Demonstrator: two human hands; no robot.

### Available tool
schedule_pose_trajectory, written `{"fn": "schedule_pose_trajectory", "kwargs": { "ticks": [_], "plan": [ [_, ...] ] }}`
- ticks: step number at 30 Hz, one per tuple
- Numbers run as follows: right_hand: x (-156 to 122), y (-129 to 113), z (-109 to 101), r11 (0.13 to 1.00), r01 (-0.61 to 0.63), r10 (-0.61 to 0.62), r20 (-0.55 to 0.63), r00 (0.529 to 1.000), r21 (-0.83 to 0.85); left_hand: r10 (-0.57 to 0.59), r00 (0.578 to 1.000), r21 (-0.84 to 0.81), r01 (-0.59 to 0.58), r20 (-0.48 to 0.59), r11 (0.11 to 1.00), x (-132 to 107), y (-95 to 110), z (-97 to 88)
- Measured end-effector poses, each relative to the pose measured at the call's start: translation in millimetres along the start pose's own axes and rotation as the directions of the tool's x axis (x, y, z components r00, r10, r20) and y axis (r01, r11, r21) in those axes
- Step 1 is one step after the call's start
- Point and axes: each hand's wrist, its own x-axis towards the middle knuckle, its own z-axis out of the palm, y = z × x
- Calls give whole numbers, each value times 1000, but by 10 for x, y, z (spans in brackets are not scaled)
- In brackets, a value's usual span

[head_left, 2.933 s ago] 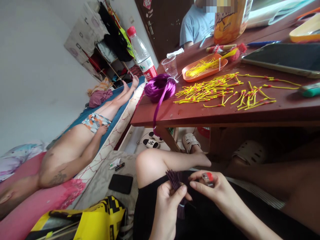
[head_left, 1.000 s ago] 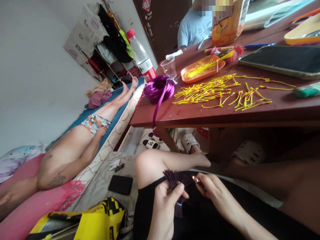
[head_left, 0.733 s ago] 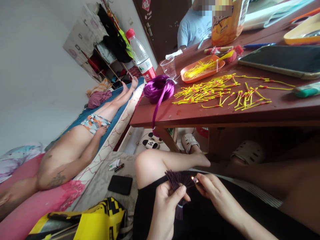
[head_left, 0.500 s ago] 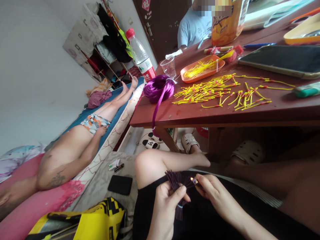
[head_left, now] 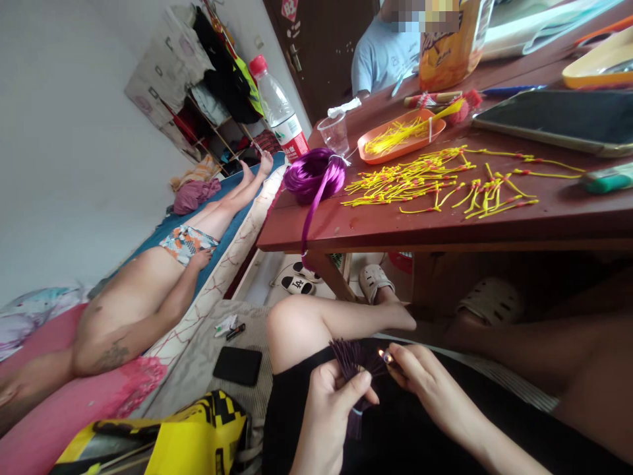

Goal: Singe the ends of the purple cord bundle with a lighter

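Observation:
Over my lap, my left hand is closed on a bundle of dark purple cords whose cut ends fan out above my thumb. My right hand is closed on a lighter, its small flame right at the fanned cord ends. On the brown table above lie a coil of shiny purple cord and many yellow cords with red tips.
An orange tray, a plastic cup, a water bottle, a tablet and a green lighter are on the table. A person lies on the bed at left; another sits behind the table. A black phone lies beside my knee.
The red lighter in my right hand has been turned toward the purple cord ends and lit. Over the last second both hands stay almost still, flame at the cord tips.

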Motion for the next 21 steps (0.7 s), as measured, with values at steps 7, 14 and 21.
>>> {"fn": "schedule_pose_trajectory", "kwargs": {
  "ticks": [7, 14, 21],
  "plan": [
    [5, -23, -1, 1000, 3, -3, -1, 1000, 9, -16, 1000, 6, 16, 19, 1000, 8, 4, 12],
    [32, 27, 4, 1000, -10, 11, -19, 1000, 12, -39, 998, 1, 39, 52, 999, -14, 6, 1],
    [17, 2, -39, 999, 17, -18, -21, 1000, -34, 40, 998, 215, -31, -39, 976, 0, 16, -4]
  ]
}}
